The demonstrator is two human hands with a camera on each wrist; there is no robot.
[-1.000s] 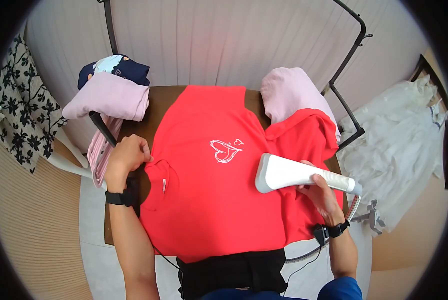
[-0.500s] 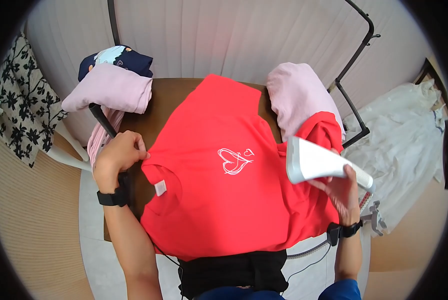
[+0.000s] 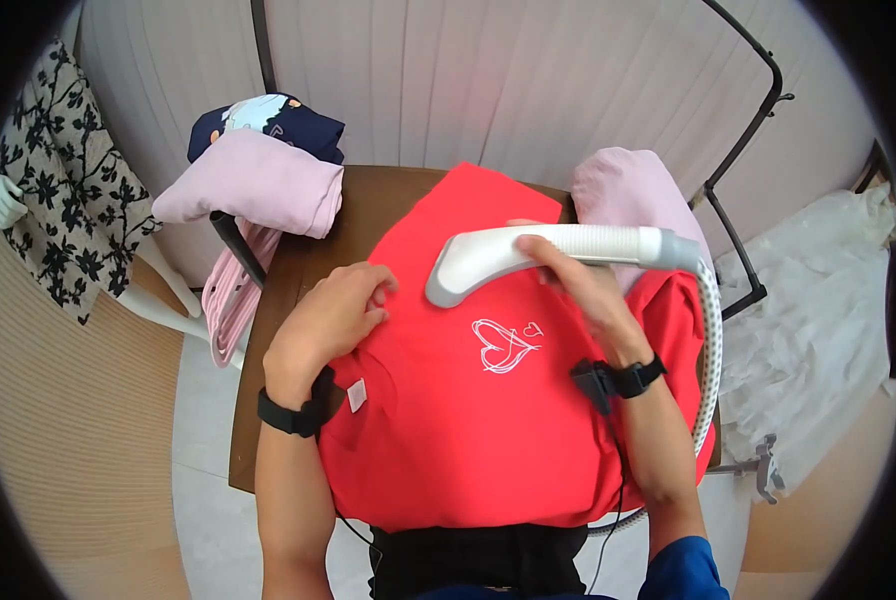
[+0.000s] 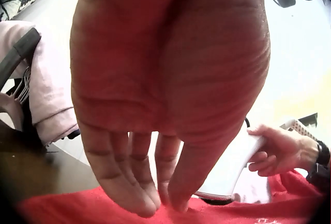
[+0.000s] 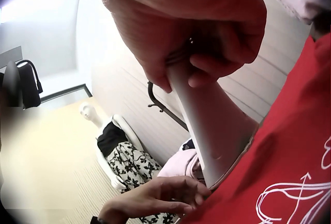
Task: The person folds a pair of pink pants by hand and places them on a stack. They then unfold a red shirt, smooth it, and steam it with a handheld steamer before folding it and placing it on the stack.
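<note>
A red garment [image 3: 468, 440] with a white heart print lies over the brown board, its collar tag at the left. The right hand [image 3: 588, 295] grips the handle of a white steamer [image 3: 498, 258], whose head is over the upper part of the garment. In the right wrist view the steamer head [image 5: 220, 136] is at the red cloth. The left hand [image 3: 333, 315] is at the garment's left edge near the collar; in the left wrist view its fingers [image 4: 129, 193] reach down to the cloth, thumb and fingertips close together. Whether they pinch it is unclear.
Folded pink cloth [image 3: 253, 180] and a navy bundle [image 3: 268, 125] lie at the back left; another pink bundle [image 3: 633, 190] is at the back right. The hose [image 3: 710, 350] hangs along the right. Black rails, a dressed mannequin [image 3: 68, 180] and white dresses [image 3: 808, 300] stand around.
The steamer has moved left and up from the right side to over the upper garment. The left hand has shifted right along the garment edge, its fingers less curled. The view has shifted slightly.
</note>
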